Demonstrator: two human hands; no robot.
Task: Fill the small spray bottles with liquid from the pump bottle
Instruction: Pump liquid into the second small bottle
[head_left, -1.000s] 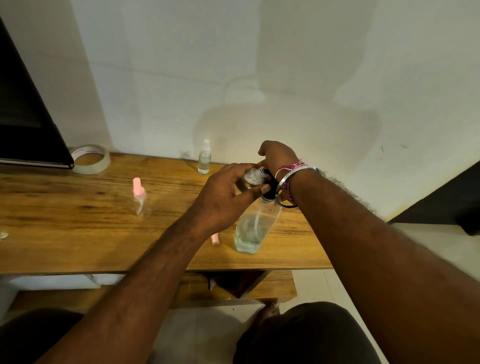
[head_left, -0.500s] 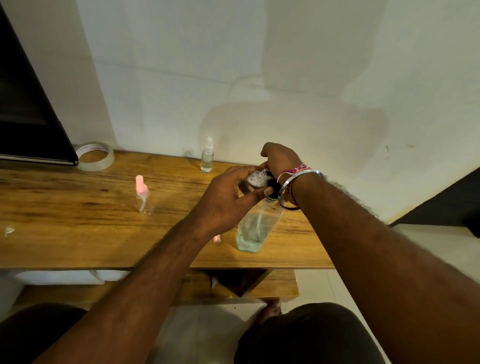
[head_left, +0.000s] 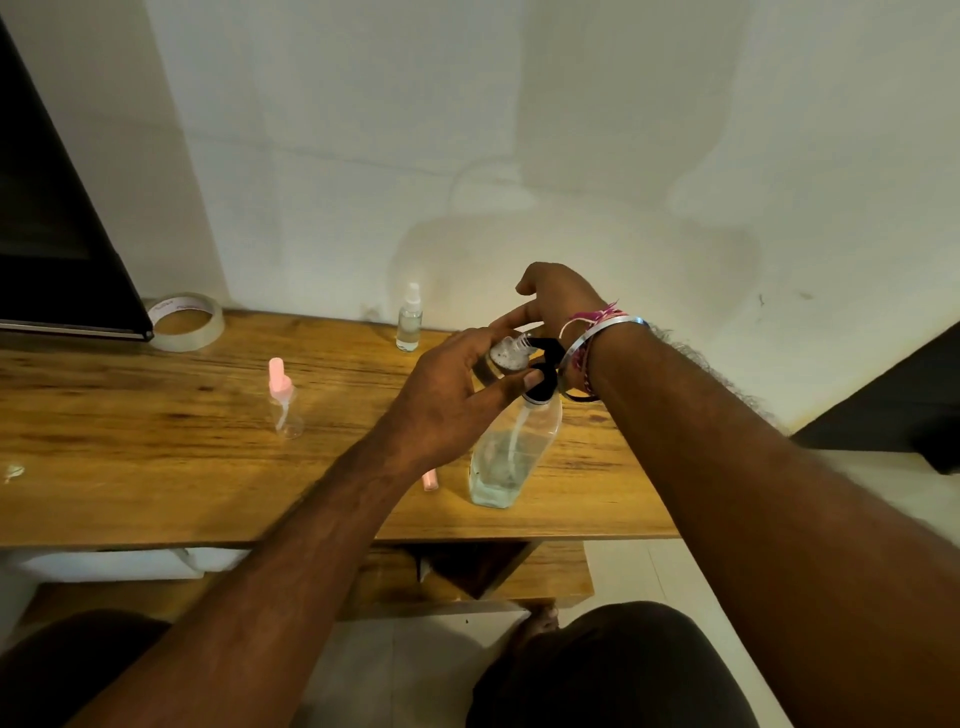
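Head view, centre of frame: the left hand holds a small clear open-necked spray bottle under the black spout of the tall clear plastic pump bottle, fingers curled round it and thumb laid along the black collar. The right hand sits on top of the pump head; how its fingers lie on the far side cannot be told. The pump bottle stands tilted on the wooden table, liquid low in its base.

Compared with a second ago, the hands and both bottles keep the same arrangement, only the viewpoint having shifted a little (no visible rise of liquid in the small bottle). Judgement: pumping is in progress and this bottle is not yet done.

Left of centre stands a clear spray bottle with pink pump top, empty by appearance; a clear spray bottle with white top stands by the wall. A pink cap lies beside the pump bottle. A roll of clear tape lies at upper left.
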